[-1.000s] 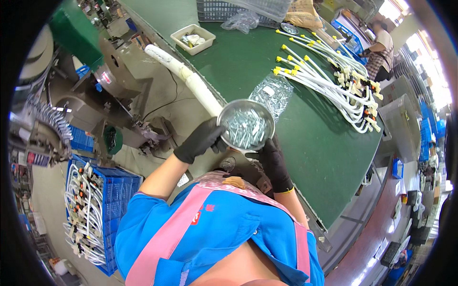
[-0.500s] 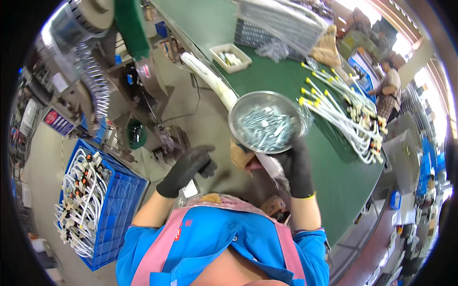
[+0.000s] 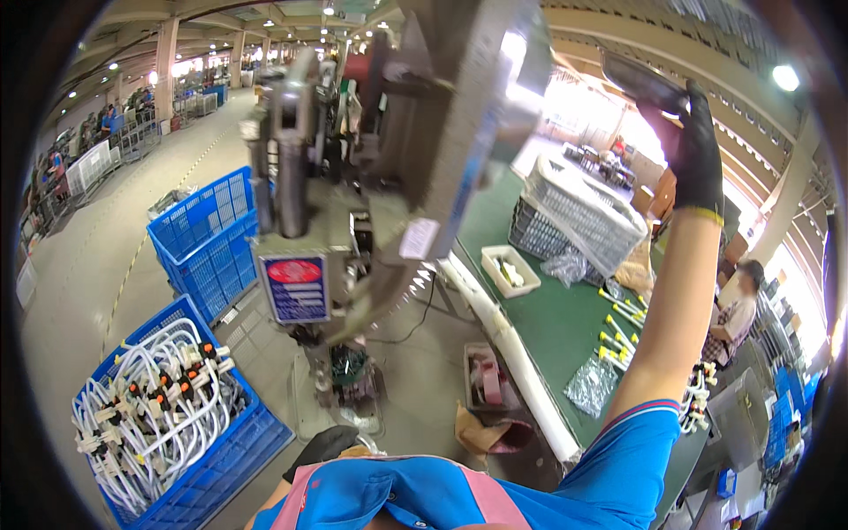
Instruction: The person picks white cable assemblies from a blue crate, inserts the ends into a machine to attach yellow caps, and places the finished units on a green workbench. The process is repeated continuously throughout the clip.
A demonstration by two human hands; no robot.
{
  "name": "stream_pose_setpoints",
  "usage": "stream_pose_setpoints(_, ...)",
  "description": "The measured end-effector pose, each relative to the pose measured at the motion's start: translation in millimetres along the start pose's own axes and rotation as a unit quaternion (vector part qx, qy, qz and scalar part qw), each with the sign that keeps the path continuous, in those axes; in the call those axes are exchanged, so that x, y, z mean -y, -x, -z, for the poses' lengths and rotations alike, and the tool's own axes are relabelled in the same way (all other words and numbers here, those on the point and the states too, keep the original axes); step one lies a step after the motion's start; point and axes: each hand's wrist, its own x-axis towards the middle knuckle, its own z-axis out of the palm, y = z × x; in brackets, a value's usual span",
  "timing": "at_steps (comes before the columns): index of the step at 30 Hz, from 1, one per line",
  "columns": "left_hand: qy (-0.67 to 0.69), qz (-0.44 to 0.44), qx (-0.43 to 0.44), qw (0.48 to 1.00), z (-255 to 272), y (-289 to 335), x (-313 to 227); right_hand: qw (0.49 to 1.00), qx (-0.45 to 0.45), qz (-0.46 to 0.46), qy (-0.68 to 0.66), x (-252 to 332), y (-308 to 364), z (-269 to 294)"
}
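My right hand [image 3: 696, 159], in a black glove, is raised high at the upper right on an outstretched arm. It grips the rim of a metal bowl [image 3: 638, 78], which is seen from its side. The bowl's contents are hidden from here. Low at the front, close to my body, is my left hand [image 3: 322, 450], also in a black glove. Its fingers are mostly out of sight. Ahead of me stands a large grey machine [image 3: 353, 212] with a red-and-blue plate [image 3: 295, 290] on its front.
A blue crate [image 3: 190, 459] of white tubes with fittings stands at the left, with stacked blue crates [image 3: 208, 252] behind it. On the green table [image 3: 481, 225] are a white tray [image 3: 510, 271], a grey crate [image 3: 574, 225] and yellow-tipped tubes [image 3: 618, 340]. A person [image 3: 738, 309] is at the far right.
My right hand has lifted the bowl of metal pins or screws from over the table edge to high at the upper right. My left hand has dropped toward my body. The view has tilted up.
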Motion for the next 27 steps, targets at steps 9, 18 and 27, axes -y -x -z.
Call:
stream_pose_setpoints(9,0.066,0.048,-0.048,0.996,31.3,8.9,45.1,0.917,-0.012,0.3,0.262,-2.1,-200.4,-60.2)
stream_pose_setpoints(18,0.096,0.062,-0.078,0.99,35.4,18.5,65.4,0.991,0.049,-0.125,0.016,67.5,-268.7,-104.0)
stream_pose_setpoints(27,0.096,0.058,-0.11,0.988,15.5,44.0,69.3,1.0,-0.007,-0.01,0.01,91.5,-276.8,-129.2)
